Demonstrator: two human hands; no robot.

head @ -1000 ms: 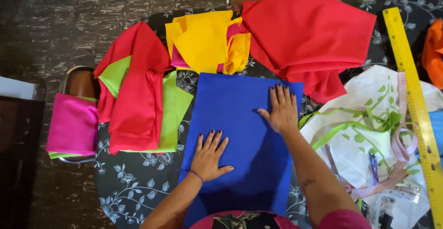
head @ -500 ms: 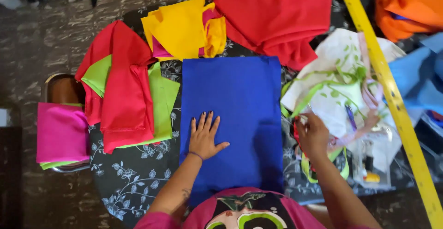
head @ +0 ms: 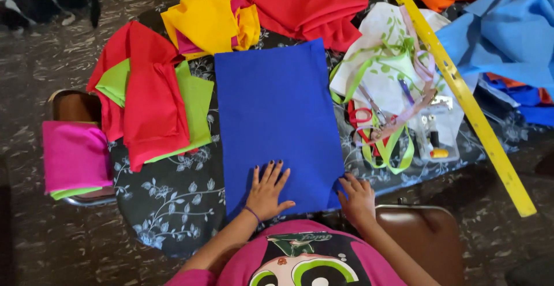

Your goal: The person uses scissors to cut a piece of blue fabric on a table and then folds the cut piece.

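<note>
A blue rectangular cloth (head: 277, 119) lies flat on the dark flower-patterned table (head: 173, 205). My left hand (head: 266, 191) rests palm down on the cloth's near edge, fingers spread. My right hand (head: 356, 198) touches the cloth's near right corner with its fingers slightly curled; whether it pinches the corner is unclear.
Red and green cloths (head: 150, 107) lie left, yellow cloth (head: 208, 21) and red cloth (head: 311, 3) at the back. White printed fabric with red-handled scissors (head: 362, 116) sits right, beside a long yellow ruler (head: 461, 96), light blue cloth (head: 502, 38). Pink cloth (head: 75, 156) covers a chair.
My right hand came off the far part of the blue cloth, passed over the scissors, and now sits at the near right corner. My left hand stays near the cloth's near edge.
</note>
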